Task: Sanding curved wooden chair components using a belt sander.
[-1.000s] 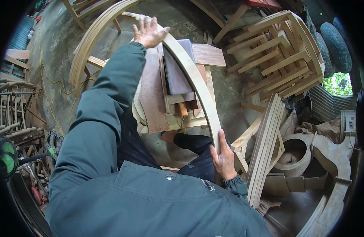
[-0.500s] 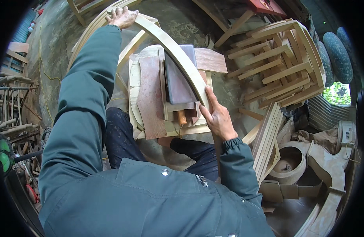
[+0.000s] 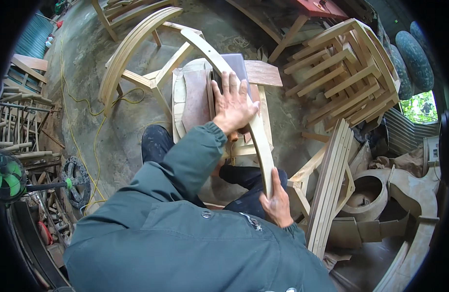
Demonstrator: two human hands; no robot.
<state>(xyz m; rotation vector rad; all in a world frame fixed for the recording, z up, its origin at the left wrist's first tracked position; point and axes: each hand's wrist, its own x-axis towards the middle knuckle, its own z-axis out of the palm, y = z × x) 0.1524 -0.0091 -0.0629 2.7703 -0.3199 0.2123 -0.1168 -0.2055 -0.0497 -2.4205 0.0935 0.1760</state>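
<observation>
A curved, pale wooden strip [image 3: 263, 151] slants across the middle, its far end pointing away from me and its near end by my lap. My left hand [image 3: 232, 104] lies over the strip's middle, fingers stretched out and spread. Around the near end, my right hand [image 3: 277, 203] is closed, thumb on one side and fingers on the other. Under the strip is a smooth greyish slab [image 3: 236, 63], partly hidden by my left hand. It rests on a low wooden stand [image 3: 251, 150] with a reddish-brown board [image 3: 195, 100] alongside. A short orange-brown handle [image 3: 233, 137] shows below my left wrist.
Stacked curved strips [image 3: 132, 53] lean on a wooden frame at the far left. Slatted frames [image 3: 351, 73] are piled at the right. Beside my right arm stand bundled straight strips [image 3: 329, 187]. A yellow cord [image 3: 95, 151] trails over the floor near a green-bladed fan [image 3: 9, 177].
The curved strip has slid toward me and down to the right. My left hand has left its far end and now lies at its middle. My right hand has drawn back with the near end.
</observation>
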